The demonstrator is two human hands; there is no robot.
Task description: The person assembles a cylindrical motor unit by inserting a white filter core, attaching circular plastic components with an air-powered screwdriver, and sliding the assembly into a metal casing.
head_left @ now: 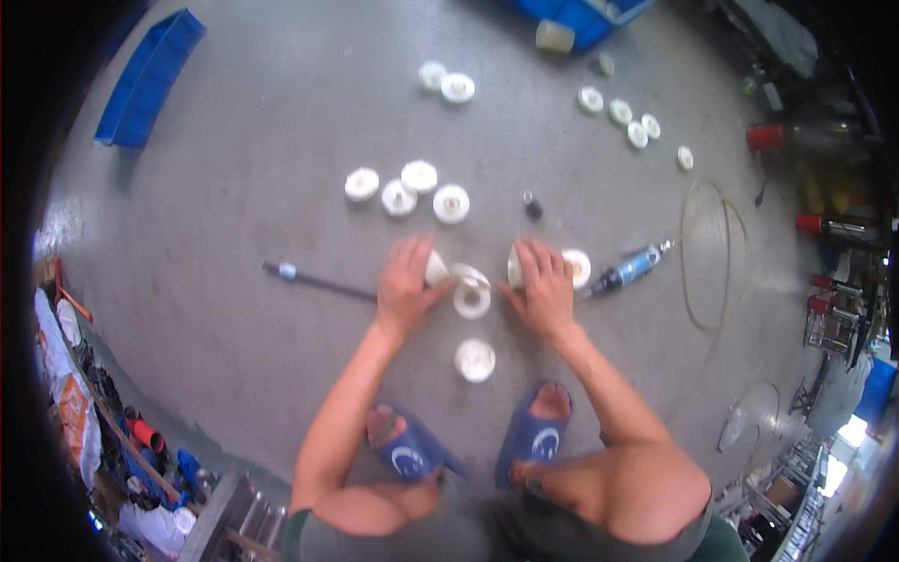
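Observation:
My left hand (403,290) is closed on a white plastic disc (436,269), which stands tilted by its fingers. A second white disc is in my right hand (546,292), partly covered by the curled fingers. Between the two hands lies a white wheel-like part (471,302) with a hole in its middle, close to the left thumb. Nearer my feet a white round part (475,361) rests flat on the floor. Just beyond the right fingers is another white disc (579,269) with a yellowish centre, partly hidden by the hand.
A blue air screwdriver (629,270) lies on the right, near a looped clear hose (688,253). On the left is a black rod (323,281). Several white discs (419,177) sit farther out. A small black piece (533,208) and blue bins (150,80) are on the grey floor.

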